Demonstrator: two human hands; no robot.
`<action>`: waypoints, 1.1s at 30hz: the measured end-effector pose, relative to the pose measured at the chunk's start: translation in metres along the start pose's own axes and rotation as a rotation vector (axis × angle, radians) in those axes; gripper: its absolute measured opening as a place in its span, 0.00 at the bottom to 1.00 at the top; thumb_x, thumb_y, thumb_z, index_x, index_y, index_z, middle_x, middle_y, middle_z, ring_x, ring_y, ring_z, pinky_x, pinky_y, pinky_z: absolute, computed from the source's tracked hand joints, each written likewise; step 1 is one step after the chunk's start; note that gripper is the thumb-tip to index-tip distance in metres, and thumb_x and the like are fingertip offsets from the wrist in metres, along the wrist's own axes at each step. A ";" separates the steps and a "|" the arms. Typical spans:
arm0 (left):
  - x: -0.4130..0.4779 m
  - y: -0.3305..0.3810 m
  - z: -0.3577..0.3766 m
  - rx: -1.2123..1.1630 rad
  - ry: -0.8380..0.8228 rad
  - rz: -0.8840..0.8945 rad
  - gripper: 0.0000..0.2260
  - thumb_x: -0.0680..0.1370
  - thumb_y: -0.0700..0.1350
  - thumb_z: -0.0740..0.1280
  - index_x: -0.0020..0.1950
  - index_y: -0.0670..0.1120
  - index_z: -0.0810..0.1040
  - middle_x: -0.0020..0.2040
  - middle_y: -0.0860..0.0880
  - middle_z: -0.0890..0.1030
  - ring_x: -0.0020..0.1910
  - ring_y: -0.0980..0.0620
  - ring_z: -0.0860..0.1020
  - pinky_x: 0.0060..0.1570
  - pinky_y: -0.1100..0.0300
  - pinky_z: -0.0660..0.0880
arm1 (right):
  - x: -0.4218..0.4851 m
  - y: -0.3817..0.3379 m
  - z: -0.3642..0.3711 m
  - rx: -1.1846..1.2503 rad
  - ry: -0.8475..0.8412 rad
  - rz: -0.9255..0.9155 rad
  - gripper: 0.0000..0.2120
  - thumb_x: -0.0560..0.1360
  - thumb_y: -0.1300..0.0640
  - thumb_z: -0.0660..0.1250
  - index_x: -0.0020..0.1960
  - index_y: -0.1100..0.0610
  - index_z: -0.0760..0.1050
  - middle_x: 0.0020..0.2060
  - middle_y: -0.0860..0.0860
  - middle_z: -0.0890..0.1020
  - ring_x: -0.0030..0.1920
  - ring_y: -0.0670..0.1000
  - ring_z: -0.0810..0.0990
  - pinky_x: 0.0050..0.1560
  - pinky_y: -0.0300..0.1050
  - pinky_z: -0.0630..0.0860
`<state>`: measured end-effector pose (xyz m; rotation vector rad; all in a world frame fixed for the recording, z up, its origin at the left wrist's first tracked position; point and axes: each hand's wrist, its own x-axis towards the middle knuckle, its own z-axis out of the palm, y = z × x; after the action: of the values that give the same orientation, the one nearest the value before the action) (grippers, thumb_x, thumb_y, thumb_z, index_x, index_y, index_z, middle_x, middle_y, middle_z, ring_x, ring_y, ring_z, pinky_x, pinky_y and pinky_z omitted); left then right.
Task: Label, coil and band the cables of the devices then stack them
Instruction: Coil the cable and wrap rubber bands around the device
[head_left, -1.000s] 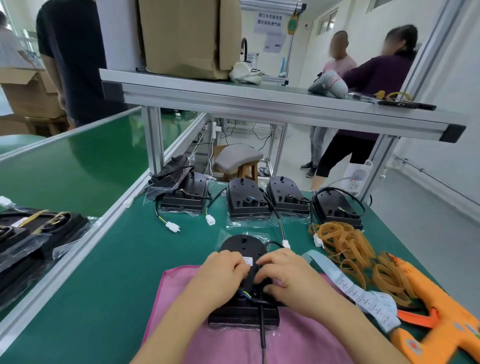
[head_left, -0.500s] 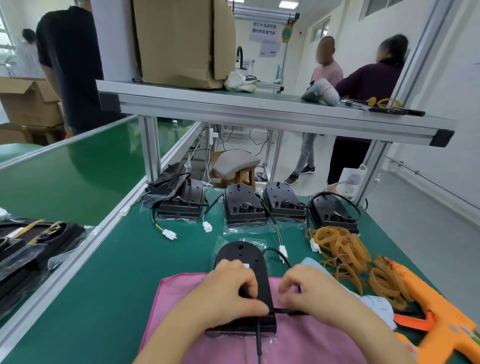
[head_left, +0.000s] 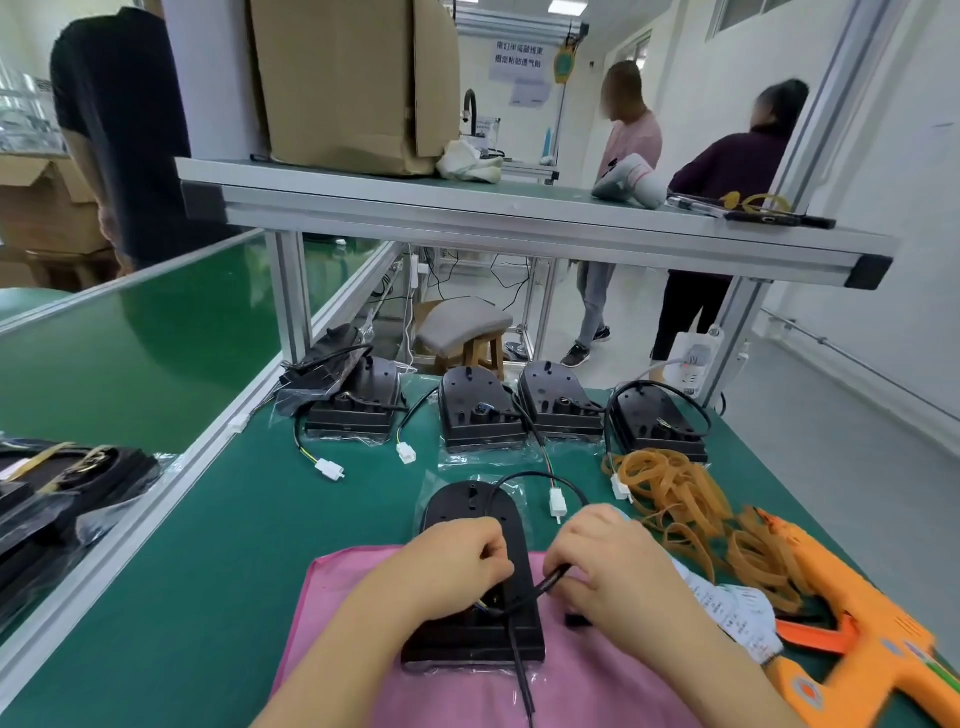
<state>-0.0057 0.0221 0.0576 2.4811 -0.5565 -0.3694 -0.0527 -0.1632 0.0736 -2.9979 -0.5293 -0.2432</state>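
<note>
A black cable (head_left: 548, 581) is held by left hand (head_left: 457, 564) and right hand (head_left: 608, 566) over a device (head_left: 475, 506); rubber bands (head_left: 670, 483) are heaped right of the device.

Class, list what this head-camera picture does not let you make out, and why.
Head view.
Middle of the black plastic device on the pink cloth: covered by the left hand and right hand.
Print on the white paper label strip: too small.
Thin black cable's lower end: cut off by the bottom edge.
</note>
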 end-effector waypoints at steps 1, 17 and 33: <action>0.000 -0.001 -0.001 -0.006 -0.016 -0.003 0.05 0.78 0.50 0.63 0.42 0.55 0.71 0.39 0.57 0.76 0.42 0.55 0.73 0.46 0.57 0.72 | -0.001 0.000 0.000 -0.011 0.106 -0.036 0.03 0.71 0.51 0.69 0.45 0.47 0.80 0.50 0.42 0.77 0.60 0.48 0.72 0.57 0.46 0.71; 0.026 0.028 0.000 0.257 0.132 -0.370 0.17 0.70 0.58 0.72 0.51 0.48 0.77 0.45 0.50 0.75 0.49 0.47 0.77 0.42 0.59 0.70 | -0.003 -0.013 0.036 0.792 0.467 0.214 0.22 0.72 0.63 0.70 0.47 0.35 0.73 0.58 0.34 0.66 0.51 0.44 0.80 0.48 0.42 0.79; 0.025 0.014 -0.011 -0.485 0.022 -0.320 0.03 0.76 0.41 0.57 0.43 0.46 0.66 0.35 0.43 0.83 0.29 0.47 0.83 0.34 0.55 0.82 | -0.003 -0.012 0.036 0.916 0.447 0.300 0.21 0.73 0.71 0.66 0.48 0.44 0.75 0.61 0.38 0.68 0.56 0.35 0.74 0.48 0.26 0.72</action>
<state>0.0157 0.0055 0.0711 2.0911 -0.0412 -0.5296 -0.0549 -0.1492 0.0378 -2.0049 -0.0827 -0.4709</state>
